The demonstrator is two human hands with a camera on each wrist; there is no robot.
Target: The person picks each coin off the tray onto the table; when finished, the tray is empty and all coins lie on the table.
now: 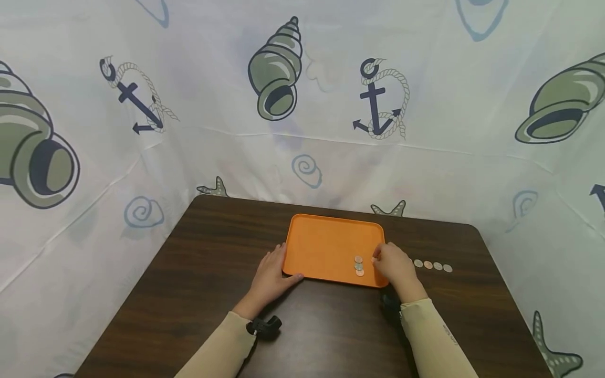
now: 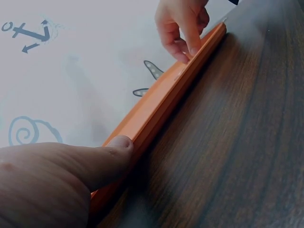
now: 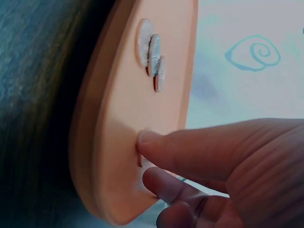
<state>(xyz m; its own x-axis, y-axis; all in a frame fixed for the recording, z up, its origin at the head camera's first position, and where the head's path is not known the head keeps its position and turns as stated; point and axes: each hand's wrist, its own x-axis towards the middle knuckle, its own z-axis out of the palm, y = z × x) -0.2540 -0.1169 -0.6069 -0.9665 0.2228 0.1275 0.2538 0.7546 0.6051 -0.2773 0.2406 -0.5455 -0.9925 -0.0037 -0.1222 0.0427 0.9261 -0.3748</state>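
An orange tray (image 1: pixel 326 241) lies on the dark wooden table. At its front left corner rests my left hand (image 1: pixel 271 273), fingers stretched along the left side and thumb (image 2: pixel 111 154) over the front rim. My right hand (image 1: pixel 395 265) reaches over the tray's right end. Between its thumb and fingertip it pinches a coin (image 3: pixel 142 159), low over the tray floor and partly hidden by the fingers. Left of it, inside the tray, three coins (image 1: pixel 358 266) lie in a short column, close together.
Several more coins (image 1: pixel 433 265) form a row on the table to the right of the tray. Behind the table (image 1: pixel 212 247) hangs a pale curtain (image 1: pixel 331 105) printed with shells and anchors. Each wrist carries a dark strapped device (image 1: pixel 264 327).
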